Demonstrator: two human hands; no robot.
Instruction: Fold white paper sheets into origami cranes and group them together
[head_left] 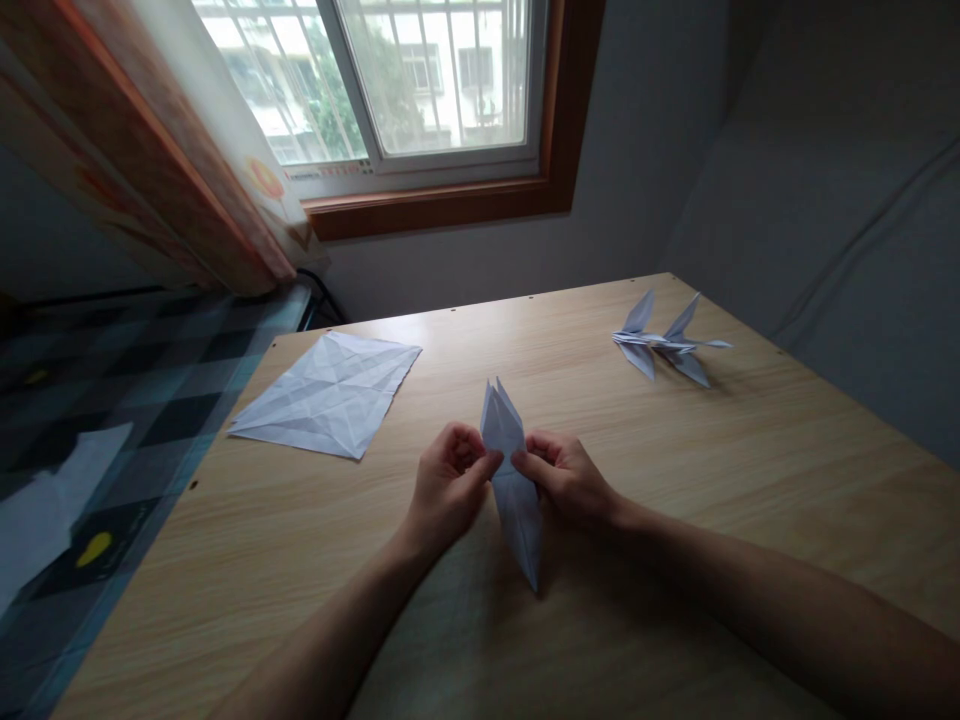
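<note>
Between my two hands is a long, narrow piece of folded white paper (pixel 519 505), pointed at its near end and split into two points at its far end. My left hand (pixel 451 480) pinches its left edge near the middle, thumb on top. Opposite it, my right hand (pixel 571 475) grips the right edge with the thumb on the paper and the fingers curled beneath. The near tip hangs over the wooden table (pixel 375 620); whether it touches the surface I cannot tell.
A creased white paper sheet (pixel 330 395) lies flat at the table's far left. A finished origami figure with wing-like points (pixel 667 342) rests at the far right. Left of the table is a checked cloth (pixel 172 370) with loose white paper (pixel 56 510). A window (pixel 442 80) is behind.
</note>
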